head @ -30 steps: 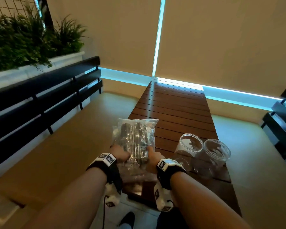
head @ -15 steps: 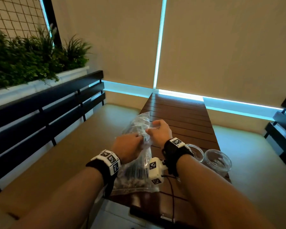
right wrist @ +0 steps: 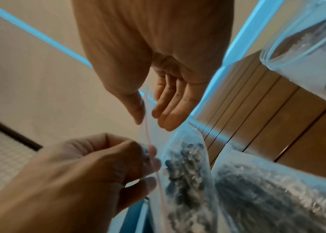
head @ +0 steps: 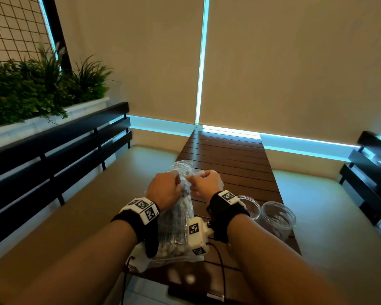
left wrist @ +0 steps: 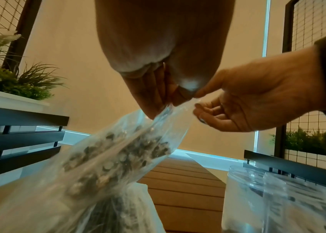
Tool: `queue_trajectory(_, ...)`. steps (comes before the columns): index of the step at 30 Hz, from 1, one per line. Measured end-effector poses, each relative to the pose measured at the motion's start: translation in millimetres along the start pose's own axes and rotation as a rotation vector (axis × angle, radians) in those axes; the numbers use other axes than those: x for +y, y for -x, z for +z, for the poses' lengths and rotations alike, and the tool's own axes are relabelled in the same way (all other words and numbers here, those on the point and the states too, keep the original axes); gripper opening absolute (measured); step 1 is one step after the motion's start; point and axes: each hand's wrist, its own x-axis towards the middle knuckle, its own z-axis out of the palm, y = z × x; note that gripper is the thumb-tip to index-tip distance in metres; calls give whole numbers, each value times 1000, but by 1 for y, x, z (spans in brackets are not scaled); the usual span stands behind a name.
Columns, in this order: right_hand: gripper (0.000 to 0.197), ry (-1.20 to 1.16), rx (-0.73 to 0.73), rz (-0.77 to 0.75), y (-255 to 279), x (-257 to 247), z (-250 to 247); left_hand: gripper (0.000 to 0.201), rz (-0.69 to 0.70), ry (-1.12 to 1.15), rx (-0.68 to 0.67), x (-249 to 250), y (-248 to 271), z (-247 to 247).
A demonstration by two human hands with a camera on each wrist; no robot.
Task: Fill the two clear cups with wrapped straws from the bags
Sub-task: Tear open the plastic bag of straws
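Note:
A clear zip bag of wrapped straws [head: 177, 219] stands upright near the front of the wooden table [head: 233, 159]. My left hand [head: 165, 189] and right hand [head: 206, 183] both pinch its top edge, one on each side of the mouth. In the left wrist view the left fingers [left wrist: 154, 100] and the right hand [left wrist: 248, 102] hold the bag [left wrist: 108, 165] by its lip. The right wrist view shows the red-lined zip strip between the right hand's thumb and fingers [right wrist: 166, 116]. Two clear cups [head: 250, 208] [head: 277, 219] stand to the right of the bag.
A second bag of straws [right wrist: 268, 197] lies on the table beside the first. Black slatted bench backs [head: 53, 161] run along the left and right [head: 370, 172]. A planter with greenery [head: 31, 95] is behind the left bench. Blinds close the far end.
The bag went from lying flat on the table to standing upright. Both hands moved from its lower end to its top edge, where they now pinch the mouth.

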Motion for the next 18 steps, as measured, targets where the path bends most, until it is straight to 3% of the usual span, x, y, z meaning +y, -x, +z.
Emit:
queue_trajectory(3, 45, -22, 8, -16, -4, -7, 5, 12, -21, 21, 8, 6, -6, -9)
queue_trajectory(5, 43, -27, 56, -59, -1, -15, 3, 9, -53, 91, 18, 8, -10, -15)
queue_trajectory(8, 38, 6, 113, -120, -1, -16, -1, 22, -78, 209, -20, 6, -12, -19)
queue_trajectory(10, 40, 3, 118, -146, -1, -15, -1, 15, -61, 216, -40, 4, -14, -20)
queue_trajectory(11, 41, 10, 115, -152, -2, -14, -1, 9, -49, 209, -43, 3, -13, -22)
queue_trajectory(14, 43, 6, 70, -166, -3, -12, -3, 20, -20, 197, -41, 2, -11, -23)
queue_trajectory(18, 44, 2, -24, -177, -2, -9, -11, 12, -29, 179, -34, 6, -12, -24)
